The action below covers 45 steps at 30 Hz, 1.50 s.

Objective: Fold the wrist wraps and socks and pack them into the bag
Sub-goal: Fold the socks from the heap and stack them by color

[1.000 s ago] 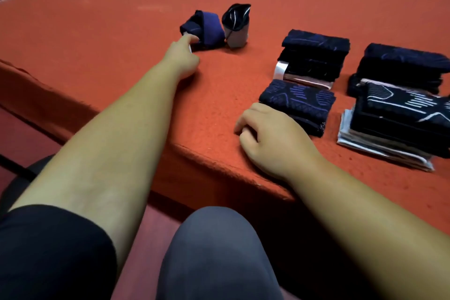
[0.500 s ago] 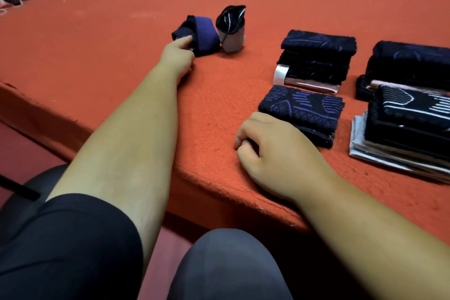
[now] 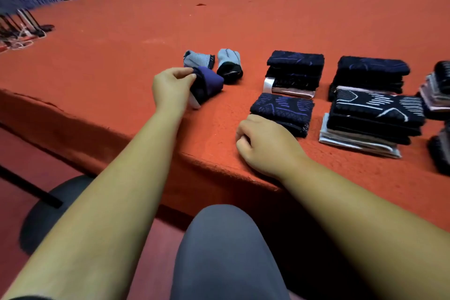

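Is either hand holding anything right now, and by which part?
The left hand grips the navy fabric roll at its left end, with the fingers curled over the dark edge. The right hand rests curled on the table and holds nothing.

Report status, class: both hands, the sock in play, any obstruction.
Left hand grips purple rolled sock. Right hand curled at table edge, holding nothing. Grey rolled sock and black-cuffed rolled sock just behind; no bag in view.

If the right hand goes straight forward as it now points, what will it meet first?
Probably the folded purple-patterned cloth just beyond the right hand; they may already touch.
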### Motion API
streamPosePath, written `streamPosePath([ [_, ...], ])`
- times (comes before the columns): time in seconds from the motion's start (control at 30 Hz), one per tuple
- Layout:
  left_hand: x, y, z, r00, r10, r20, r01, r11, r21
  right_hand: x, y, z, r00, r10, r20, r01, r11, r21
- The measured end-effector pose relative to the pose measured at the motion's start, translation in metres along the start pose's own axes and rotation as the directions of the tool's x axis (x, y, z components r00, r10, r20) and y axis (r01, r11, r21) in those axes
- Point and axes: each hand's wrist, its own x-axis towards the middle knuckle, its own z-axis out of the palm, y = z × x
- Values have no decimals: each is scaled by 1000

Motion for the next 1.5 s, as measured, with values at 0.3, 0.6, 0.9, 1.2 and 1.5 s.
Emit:
streamPosePath([
  [0.3, -127, 61, -30, 969, 141, 203, -165, 980, 109, -53, -14, -33, 962, 224, -153, -173, 941, 292],
  [0.6, -243, 157, -21, 831, 226, 508, -157, 972, -175, -158, 1, -131, 898, 367, -241, -283, 903, 323],
  [0.9, -313, 198, 17, 729, 297, 617, -151, 949, -278, -244, 31, -164, 894, 391, -219, -319, 899, 300],
  [1.2, -350, 185, 49, 673, 354, 649, -39, 894, -446, -263, 41, -171, 847, 529, -51, -489, 814, 314],
  [1.5, -328, 155, 36, 812, 271, 516, 136, 773, -620, -272, 72, -189, 602, 776, -191, -456, 530, 715],
])
